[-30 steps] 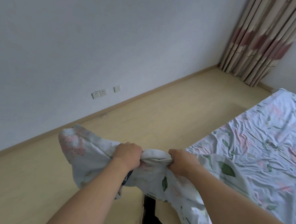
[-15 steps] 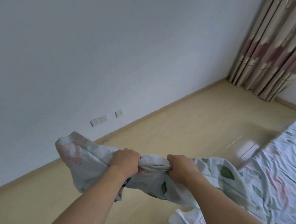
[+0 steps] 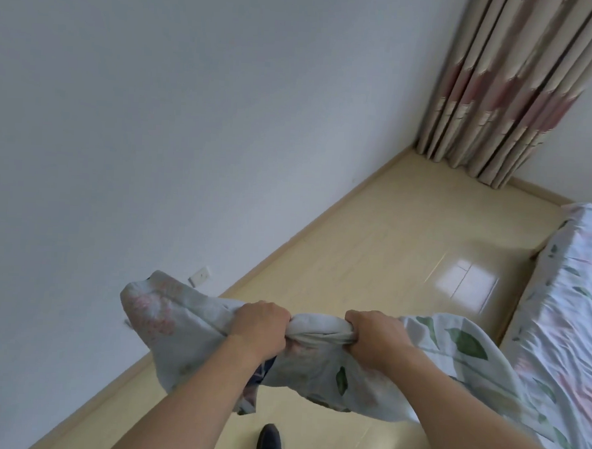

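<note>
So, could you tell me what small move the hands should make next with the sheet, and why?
Probably slide the left hand and right hand apart along the edge. Both grip the sheet close together, with a tight bunch between them, while the rest hangs toward the bed, so spreading it should open it out.

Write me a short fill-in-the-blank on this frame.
1. The left hand and right hand grip the floral sheet, with a bunched stretch ____ them.
2. The bed lies on the person's ____ side.
3. A dark ____ stands on the floor at the view's bottom edge.
Missing: between; right; shoe.
</note>
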The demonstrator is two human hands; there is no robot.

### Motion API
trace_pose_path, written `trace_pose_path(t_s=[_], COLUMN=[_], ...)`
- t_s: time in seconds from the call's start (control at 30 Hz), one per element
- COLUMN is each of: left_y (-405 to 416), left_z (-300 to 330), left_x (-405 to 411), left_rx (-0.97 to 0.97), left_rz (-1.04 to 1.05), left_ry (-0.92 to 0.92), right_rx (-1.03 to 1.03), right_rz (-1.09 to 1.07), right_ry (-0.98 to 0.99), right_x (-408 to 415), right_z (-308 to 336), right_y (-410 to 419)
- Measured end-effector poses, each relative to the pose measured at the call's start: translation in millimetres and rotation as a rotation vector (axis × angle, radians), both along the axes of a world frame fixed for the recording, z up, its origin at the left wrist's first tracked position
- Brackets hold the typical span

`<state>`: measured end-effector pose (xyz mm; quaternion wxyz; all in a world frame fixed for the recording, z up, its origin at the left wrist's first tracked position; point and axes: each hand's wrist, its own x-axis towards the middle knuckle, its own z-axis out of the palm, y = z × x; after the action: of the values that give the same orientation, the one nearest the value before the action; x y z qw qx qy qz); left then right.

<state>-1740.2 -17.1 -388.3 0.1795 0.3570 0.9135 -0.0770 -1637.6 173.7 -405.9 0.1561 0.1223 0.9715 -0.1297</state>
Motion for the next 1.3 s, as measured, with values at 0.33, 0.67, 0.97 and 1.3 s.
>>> trace_pose_path(t_s=[0.33, 0.67, 0.97, 1.3], left_y=[142.4, 377.4, 554.2, 751.4], left_z=[-5.2, -12.8, 5.8, -21.3], left_x=[-159.1, -283.6, -364.7, -499.4], left_rx=[-0.017, -0.036, 0.044, 0.011], left_rz=[-0.245, -0.449, -0.609, -0.664], left_ry=[-0.034, -0.005, 0.039, -0.029], right_rx=[0.003, -0.052, 0.003, 0.006], right_rz=[-0.245, -0.49, -0.655, -0.709], right_ry=[-0.031, 0.015, 0.086, 0.005], right_x=[-114.8, -211.3, -275.8, -403.3], right_z=[-8.0, -22.8, -5.1, -18.8], right_y=[107.0, 308.2, 458.4, 642.2])
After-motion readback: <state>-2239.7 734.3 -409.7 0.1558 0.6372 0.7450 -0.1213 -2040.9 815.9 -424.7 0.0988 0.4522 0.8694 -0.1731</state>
